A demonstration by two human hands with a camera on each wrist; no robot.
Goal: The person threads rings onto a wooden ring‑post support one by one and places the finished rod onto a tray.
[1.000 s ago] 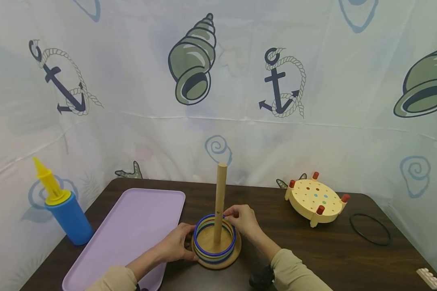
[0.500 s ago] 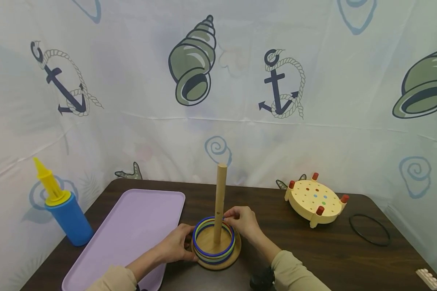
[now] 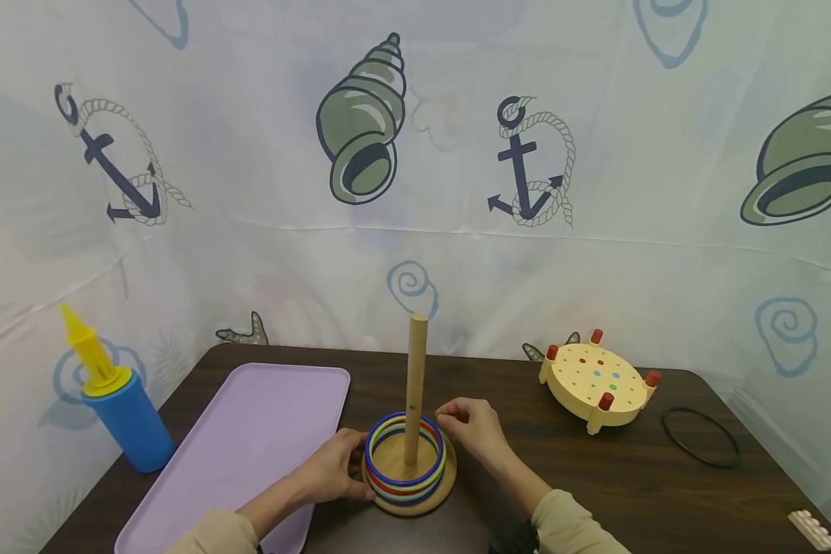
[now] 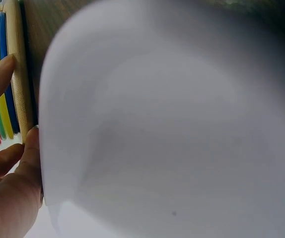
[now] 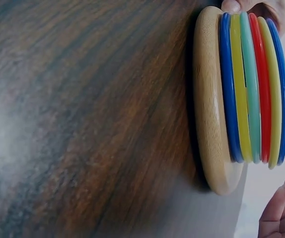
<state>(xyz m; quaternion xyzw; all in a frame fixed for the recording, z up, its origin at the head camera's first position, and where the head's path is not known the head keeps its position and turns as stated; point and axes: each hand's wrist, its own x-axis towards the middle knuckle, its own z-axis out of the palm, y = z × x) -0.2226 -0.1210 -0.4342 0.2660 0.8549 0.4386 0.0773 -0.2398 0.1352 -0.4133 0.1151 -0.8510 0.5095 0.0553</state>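
Note:
A wooden ring stand [image 3: 415, 385] rises upright at the table's front middle, its peg standing inside a stack of thin rings. In the right wrist view the stack runs up from the round base [image 5: 208, 99]: blue, yellow, green, red [image 5: 260, 89], pale yellow, then blue [image 5: 281, 89] on top. My left hand [image 3: 332, 465] grips the stand's left side, thumb at the front and fingers behind, against the base and lower rings. My right hand [image 3: 481, 431] hovers just right of the rings, fingers bent, thumb near the index finger, nothing held.
A lilac tray [image 3: 270, 431] lies to the left, beside a blue hand pump [image 3: 130, 419] with a yellow nozzle. At the right are a round, cream pegged toy [image 3: 595, 385], a thin black ring [image 3: 699, 438] and a pale knobbed block [image 3: 812, 529]. Printed cloth hangs behind.
My right hand has let go of the rings at their far right side and drawn slightly away to the right. The red ring now shows lower in the stack. My left hand keeps its place.

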